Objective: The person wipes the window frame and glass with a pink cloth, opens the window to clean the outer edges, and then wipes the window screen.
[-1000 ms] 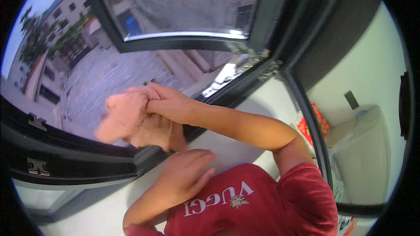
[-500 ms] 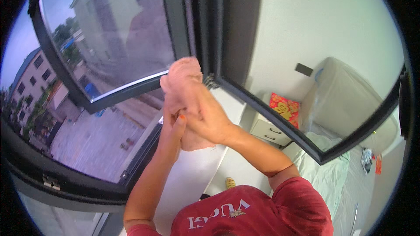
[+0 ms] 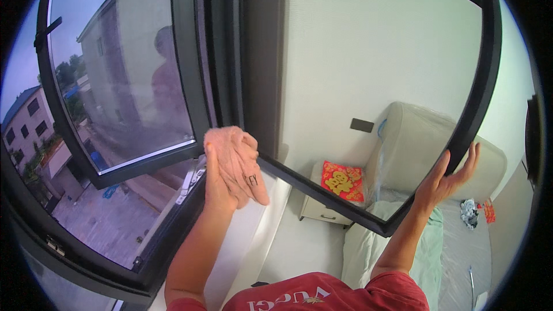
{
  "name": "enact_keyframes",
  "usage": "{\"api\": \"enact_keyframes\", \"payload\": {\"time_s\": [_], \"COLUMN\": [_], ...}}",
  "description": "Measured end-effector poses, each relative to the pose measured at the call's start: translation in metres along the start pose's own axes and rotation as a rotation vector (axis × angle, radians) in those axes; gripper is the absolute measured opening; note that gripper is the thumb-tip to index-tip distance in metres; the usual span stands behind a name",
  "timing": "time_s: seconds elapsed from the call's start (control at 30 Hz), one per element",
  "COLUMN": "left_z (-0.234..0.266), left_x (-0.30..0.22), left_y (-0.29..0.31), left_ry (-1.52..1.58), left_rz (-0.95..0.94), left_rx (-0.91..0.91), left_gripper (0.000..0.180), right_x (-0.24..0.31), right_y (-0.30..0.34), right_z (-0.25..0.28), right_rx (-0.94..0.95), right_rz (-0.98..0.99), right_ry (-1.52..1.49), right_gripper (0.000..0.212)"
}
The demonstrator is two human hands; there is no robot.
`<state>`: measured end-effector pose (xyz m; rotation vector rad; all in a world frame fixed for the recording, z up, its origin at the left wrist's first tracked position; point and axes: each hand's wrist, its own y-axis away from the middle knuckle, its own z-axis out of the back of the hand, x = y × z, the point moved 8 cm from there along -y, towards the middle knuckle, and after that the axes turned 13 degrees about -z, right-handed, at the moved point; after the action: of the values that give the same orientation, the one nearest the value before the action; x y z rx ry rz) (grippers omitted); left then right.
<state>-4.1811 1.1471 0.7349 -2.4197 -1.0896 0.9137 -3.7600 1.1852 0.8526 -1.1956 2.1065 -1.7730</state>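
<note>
A pink cloth [image 3: 239, 170] is draped over my left hand [image 3: 216, 181]. My left hand grips it beside the hinge side of the dark window frame [image 3: 167, 242], its thumb lying along the cloth. To the right, my right hand [image 3: 440, 184] holds the edge of an inward-opened dark-framed sash [image 3: 483, 80] near its lower right corner. The sash's frame runs between my thumb and fingers. Farther left, an outward-opened glass sash [image 3: 121, 80] carries a dim reflection of a person.
Below the cloth runs a white sill [image 3: 247, 224]. Beyond the inner sash are a white nightstand [image 3: 322, 212] with a red-and-yellow packet [image 3: 343, 181], a plastic-covered headboard [image 3: 420, 144] and a bed with a pale green cover [image 3: 368, 242]. Outside lies a paved yard [image 3: 109, 224].
My hands were together on the cloth; now they are apart. My right hand has moved right onto the inner sash's frame. My left hand keeps the cloth, and the view has shifted right.
</note>
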Motion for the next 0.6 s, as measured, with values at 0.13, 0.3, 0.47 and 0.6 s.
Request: {"api": "enact_keyframes", "payload": {"time_s": [0.13,0.3,0.47,0.6], "left_z": [-0.048,-0.039,-0.033,-0.037], "left_x": [-0.001,0.043,0.066,0.072], "left_y": [-0.016,-0.017,-0.02,-0.026], "left_ry": [-0.015,-0.066,-0.023,-0.156], "left_rz": [-0.129,-0.029,-0.045,-0.14], "left_rx": [0.158,-0.054,0.057,0.066], "left_gripper": [0.067,0.058,0.051,0.048], "right_x": [-0.017,-0.05,-0.087,-0.117], "right_y": [-0.004,-0.011,-0.015,-0.02], "right_z": [-0.029,-0.051,-0.093,-0.122], "right_rx": [0.188,0.143,0.167,0.184], "right_rz": [-0.026,-0.059,-0.06,-0.083], "right_ry": [0.033,-0.066,-0.107,-0.152], "right_gripper": [0.064,0.059,0.057,0.057]}}
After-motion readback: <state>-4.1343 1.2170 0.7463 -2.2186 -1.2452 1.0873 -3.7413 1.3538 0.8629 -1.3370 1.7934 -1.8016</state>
